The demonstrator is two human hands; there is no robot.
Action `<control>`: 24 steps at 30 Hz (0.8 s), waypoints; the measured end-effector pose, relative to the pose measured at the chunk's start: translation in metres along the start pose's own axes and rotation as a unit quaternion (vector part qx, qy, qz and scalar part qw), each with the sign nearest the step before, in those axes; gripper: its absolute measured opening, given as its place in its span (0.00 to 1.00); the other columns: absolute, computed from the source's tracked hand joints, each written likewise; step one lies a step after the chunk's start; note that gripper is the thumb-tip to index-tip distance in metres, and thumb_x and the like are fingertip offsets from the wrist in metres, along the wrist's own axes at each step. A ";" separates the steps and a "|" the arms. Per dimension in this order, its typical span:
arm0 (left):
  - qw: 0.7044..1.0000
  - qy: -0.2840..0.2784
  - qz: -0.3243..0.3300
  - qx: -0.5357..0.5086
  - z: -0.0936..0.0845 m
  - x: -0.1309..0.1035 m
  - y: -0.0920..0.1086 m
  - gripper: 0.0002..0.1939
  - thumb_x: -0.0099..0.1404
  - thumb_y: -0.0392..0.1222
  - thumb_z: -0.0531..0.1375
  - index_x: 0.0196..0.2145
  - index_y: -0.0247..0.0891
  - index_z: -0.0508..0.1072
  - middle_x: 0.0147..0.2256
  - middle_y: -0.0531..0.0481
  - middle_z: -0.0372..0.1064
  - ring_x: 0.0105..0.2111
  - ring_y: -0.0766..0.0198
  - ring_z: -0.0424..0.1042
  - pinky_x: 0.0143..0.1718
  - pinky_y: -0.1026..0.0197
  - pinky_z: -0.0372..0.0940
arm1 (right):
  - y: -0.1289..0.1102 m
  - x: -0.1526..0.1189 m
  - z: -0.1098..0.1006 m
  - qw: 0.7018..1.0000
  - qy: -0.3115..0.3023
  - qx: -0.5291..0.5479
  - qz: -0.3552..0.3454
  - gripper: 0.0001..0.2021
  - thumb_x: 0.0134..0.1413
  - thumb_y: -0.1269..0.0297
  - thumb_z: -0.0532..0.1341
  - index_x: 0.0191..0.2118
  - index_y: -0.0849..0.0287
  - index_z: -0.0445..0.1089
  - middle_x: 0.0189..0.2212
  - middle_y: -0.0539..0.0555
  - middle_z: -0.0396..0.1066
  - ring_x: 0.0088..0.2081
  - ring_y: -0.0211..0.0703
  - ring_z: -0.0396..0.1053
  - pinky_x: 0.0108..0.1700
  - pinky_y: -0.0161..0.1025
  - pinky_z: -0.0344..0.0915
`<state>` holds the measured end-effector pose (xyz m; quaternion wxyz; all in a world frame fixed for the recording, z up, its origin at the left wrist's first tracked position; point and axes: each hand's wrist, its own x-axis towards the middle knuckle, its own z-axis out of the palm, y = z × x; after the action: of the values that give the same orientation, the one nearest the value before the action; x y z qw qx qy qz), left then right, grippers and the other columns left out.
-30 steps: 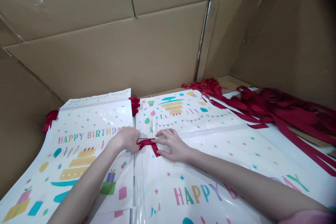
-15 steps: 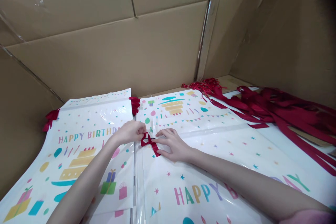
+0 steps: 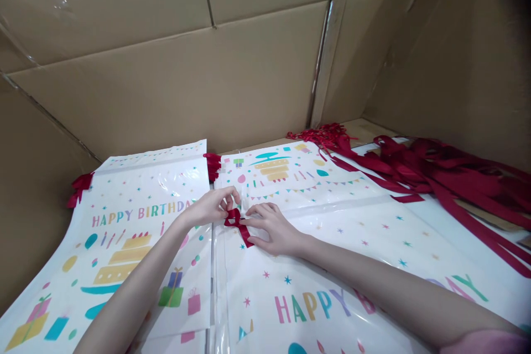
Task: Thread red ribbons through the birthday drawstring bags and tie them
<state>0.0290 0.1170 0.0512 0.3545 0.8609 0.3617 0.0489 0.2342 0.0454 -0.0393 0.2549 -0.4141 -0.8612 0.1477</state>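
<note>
A short red ribbon (image 3: 244,232) forms a small loop with a slanting tail, near the left edge of a white glossy HAPPY BIRTHDAY bag (image 3: 340,254). My left hand (image 3: 213,206) is above the loop, its fingers curled in a pinch at the loop's upper left; the exact contact is partly hidden. From the right, my right hand (image 3: 274,229) lies low on the bag. Its index finger and thumb hold the ribbon's tail down against the surface.
Another stack of printed bags (image 3: 153,188) lies on the left, with red ribbon ends (image 3: 213,167) sticking out at its sides. Long red ribbons (image 3: 440,171) lie tangled at the right. Cardboard walls (image 3: 265,77) rise behind and on both sides.
My left fingers have lifted and shifted slightly right over the loop, which now looks narrower. My right hand has stayed in place on the ribbon.
</note>
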 end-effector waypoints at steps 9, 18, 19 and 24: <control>0.982 -0.056 -0.108 0.148 -0.001 -0.004 0.003 0.13 0.53 0.37 0.56 0.38 0.42 0.62 0.27 0.56 0.70 0.29 0.63 0.70 0.25 0.67 0.56 | 0.001 0.000 0.001 1.000 0.007 0.000 -0.005 0.19 0.54 0.55 0.59 0.51 0.51 0.69 0.47 0.57 0.64 0.50 0.48 0.59 0.53 0.50 0.50; 0.958 -0.133 -0.236 0.098 -0.001 -0.014 0.007 0.13 0.55 0.50 0.57 0.31 0.41 0.59 0.19 0.55 0.69 0.20 0.61 0.71 0.21 0.65 0.61 | 0.001 -0.001 0.001 1.000 0.003 0.008 -0.004 0.19 0.54 0.55 0.58 0.52 0.51 0.69 0.47 0.58 0.64 0.49 0.48 0.59 0.54 0.50 0.49; 0.956 -0.142 -0.243 0.079 0.000 -0.014 0.008 0.14 0.54 0.49 0.58 0.33 0.41 0.58 0.20 0.56 0.69 0.19 0.61 0.72 0.20 0.65 0.61 | 0.001 -0.001 0.001 1.000 0.002 0.009 -0.003 0.19 0.54 0.55 0.58 0.52 0.51 0.69 0.47 0.58 0.64 0.49 0.48 0.60 0.53 0.50 0.49; 0.951 -0.166 -0.254 0.066 0.006 -0.013 0.006 0.12 0.56 0.47 0.56 0.33 0.41 0.55 0.18 0.57 0.67 0.18 0.60 0.72 0.18 0.65 0.62 | 0.001 0.001 0.000 1.000 0.001 0.011 0.001 0.19 0.54 0.55 0.59 0.51 0.51 0.69 0.46 0.57 0.64 0.49 0.48 0.60 0.53 0.50 0.49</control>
<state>0.0253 0.1023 0.0532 0.3524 0.7581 0.5067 -0.2105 0.2345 0.0468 -0.0398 0.2604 -0.4125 -0.8587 0.1571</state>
